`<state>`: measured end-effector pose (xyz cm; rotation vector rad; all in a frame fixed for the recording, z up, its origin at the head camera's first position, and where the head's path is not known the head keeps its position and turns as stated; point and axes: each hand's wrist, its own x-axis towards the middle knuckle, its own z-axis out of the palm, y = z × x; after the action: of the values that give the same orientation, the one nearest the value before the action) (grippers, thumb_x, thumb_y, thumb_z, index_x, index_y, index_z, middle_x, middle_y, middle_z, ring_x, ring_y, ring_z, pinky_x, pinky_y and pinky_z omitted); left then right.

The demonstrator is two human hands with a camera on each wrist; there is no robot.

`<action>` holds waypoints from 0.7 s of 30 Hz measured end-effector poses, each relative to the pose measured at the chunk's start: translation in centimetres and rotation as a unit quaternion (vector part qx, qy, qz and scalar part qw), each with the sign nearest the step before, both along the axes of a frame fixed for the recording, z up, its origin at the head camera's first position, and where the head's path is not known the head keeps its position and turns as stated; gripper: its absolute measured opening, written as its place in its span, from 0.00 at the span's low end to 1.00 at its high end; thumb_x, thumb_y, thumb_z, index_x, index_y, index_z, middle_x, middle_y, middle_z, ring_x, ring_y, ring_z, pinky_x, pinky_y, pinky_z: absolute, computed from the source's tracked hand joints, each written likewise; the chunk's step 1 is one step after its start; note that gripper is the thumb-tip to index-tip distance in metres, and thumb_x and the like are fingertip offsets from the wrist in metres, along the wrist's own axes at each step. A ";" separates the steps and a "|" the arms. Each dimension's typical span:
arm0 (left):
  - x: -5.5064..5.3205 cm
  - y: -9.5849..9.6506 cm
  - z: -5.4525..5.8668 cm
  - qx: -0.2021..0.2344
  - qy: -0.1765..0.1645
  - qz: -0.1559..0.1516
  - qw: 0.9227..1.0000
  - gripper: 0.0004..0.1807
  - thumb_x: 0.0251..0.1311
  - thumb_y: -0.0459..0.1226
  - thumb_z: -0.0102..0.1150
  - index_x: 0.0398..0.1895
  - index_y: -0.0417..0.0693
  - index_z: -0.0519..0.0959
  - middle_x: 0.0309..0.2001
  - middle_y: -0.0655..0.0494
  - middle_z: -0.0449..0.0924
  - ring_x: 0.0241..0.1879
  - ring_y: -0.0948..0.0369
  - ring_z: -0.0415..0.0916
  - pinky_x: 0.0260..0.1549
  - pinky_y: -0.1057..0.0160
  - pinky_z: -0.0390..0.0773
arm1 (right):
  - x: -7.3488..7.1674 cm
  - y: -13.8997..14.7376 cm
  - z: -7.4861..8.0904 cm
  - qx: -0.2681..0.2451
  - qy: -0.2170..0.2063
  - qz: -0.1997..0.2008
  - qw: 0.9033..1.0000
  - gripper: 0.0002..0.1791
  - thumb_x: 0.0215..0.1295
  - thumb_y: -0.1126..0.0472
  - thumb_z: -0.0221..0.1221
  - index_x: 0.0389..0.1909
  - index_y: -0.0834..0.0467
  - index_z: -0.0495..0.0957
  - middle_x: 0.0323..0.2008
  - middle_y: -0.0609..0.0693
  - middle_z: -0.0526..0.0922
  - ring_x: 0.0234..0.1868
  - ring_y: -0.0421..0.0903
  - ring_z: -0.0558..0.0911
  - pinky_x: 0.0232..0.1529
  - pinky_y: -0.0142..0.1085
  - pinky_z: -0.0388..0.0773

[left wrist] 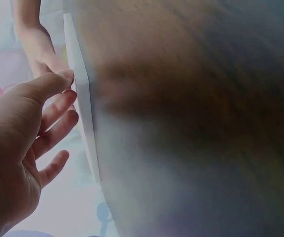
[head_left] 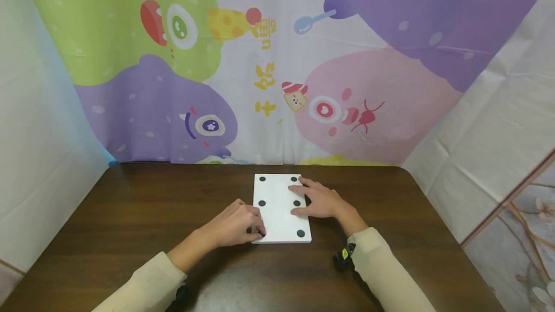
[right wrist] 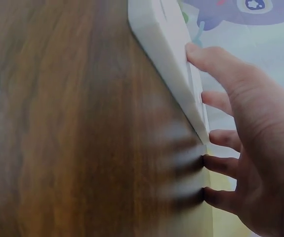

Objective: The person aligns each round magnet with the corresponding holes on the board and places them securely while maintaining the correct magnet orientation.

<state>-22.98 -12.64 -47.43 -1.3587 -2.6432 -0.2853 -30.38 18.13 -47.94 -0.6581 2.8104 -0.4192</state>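
Observation:
A white rectangular board [head_left: 279, 220] lies on the table, with round black discs [head_left: 301, 233] in two columns on its top. At its near left corner my left hand [head_left: 236, 225] has thumb and index finger curled together at a black disc, which they mostly cover. The left wrist view shows that left hand [left wrist: 18, 128] pinching at the board's top face, its other fingers loosely bent. My right hand [head_left: 323, 200] lies spread over the board's right edge, fingertips touching or just above it. In the right wrist view, the right hand's thumb [right wrist: 201, 54] meets the board's edge [right wrist: 166, 54].
The brown wooden table [head_left: 151, 206] extends on both sides of the board. A cartoon-printed cloth [head_left: 269, 143] hangs behind its far edge, and pale cloths hang at left and right. A small black device [head_left: 342, 256] is worn on the right wrist.

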 end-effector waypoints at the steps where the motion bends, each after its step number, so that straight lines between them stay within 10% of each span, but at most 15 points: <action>1: 0.1 0.0 0.0 0.003 -0.002 0.001 1.000 0.04 0.63 0.41 0.83 0.38 0.64 0.97 0.37 0.70 0.94 0.37 0.74 0.86 0.47 0.58 0.81 | 0.0 0.0 0.0 -0.003 -0.002 0.000 1.000 0.47 0.70 0.28 0.67 0.86 0.40 0.69 0.92 0.55 0.58 0.89 0.67 0.64 0.75 0.86 0.63; 11: 0.2 0.0 -0.1 0.022 0.012 0.000 1.000 0.06 0.62 0.41 0.84 0.36 0.66 0.96 0.35 0.72 0.92 0.36 0.76 0.85 0.48 0.57 0.80 | 0.4 0.6 -0.3 -0.027 0.006 -0.007 1.000 0.44 0.73 0.31 0.67 0.85 0.42 0.72 0.92 0.56 0.59 0.90 0.67 0.63 0.75 0.87 0.63; 21: 0.2 -0.8 0.8 0.047 0.028 0.036 0.998 0.03 0.64 0.46 0.81 0.38 0.62 0.96 0.38 0.67 0.94 0.37 0.69 0.86 0.47 0.56 0.79 | 1.1 1.2 0.4 -0.087 0.142 -0.013 0.986 0.27 0.78 0.43 0.67 0.70 0.52 0.86 0.81 0.58 0.79 0.84 0.63 0.75 0.77 0.73 0.76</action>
<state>-22.74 -13.43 -46.59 -1.2217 -2.5923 -0.3523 -29.31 19.30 -47.50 -0.7718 3.0783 -0.6272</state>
